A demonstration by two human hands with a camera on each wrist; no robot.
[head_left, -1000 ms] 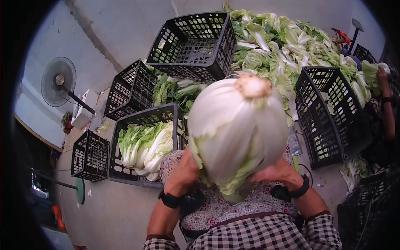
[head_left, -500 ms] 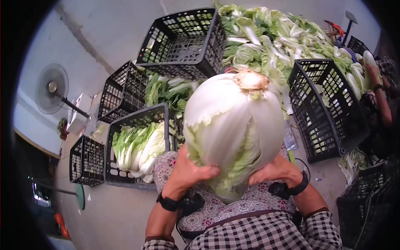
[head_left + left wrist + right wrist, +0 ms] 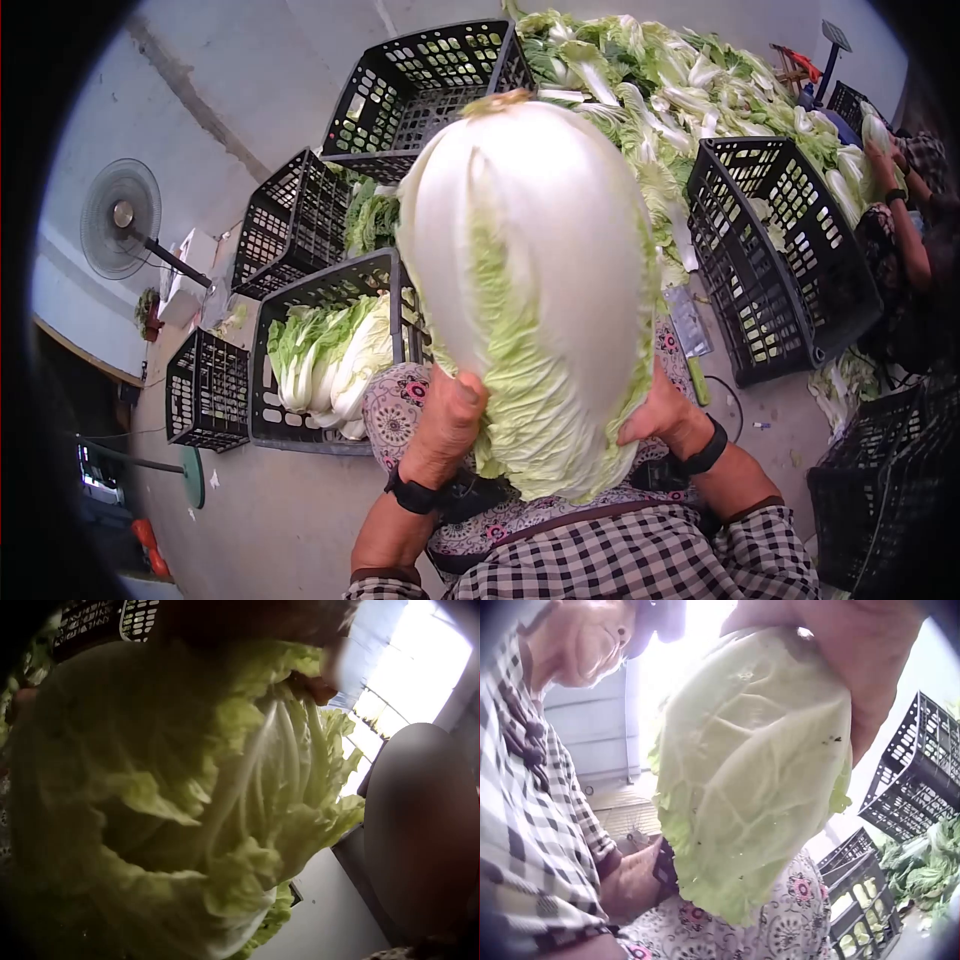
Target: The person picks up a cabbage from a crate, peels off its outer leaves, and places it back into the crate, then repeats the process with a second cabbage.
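A large napa cabbage (image 3: 560, 250) is held up over the lap, its cut root end facing away and its leafy green end toward the body. My left hand (image 3: 447, 415) grips its lower left side, thumb lying along the leaves. On the lower right side my right hand (image 3: 655, 408) grips it too, with its other fingers hidden behind the head. Loose, ruffled leaf tips of the cabbage (image 3: 262, 787) fill the left wrist view. The right wrist view shows a pale, veined outer leaf (image 3: 757, 757) beneath the right hand (image 3: 855, 645).
A black crate (image 3: 258, 400) with several cabbages stands at the left knee. Other black crates stand behind (image 3: 335, 140) and to the right (image 3: 750, 290). Cabbages are heaped (image 3: 680, 90) at the back. A fan (image 3: 122, 215) stands far left; another person's arm (image 3: 905, 235) shows at right.
The cabbage has been tipped so its root end points farther away and its side faces up. Both hands have stayed on it, shifting their grip along its lower sides.
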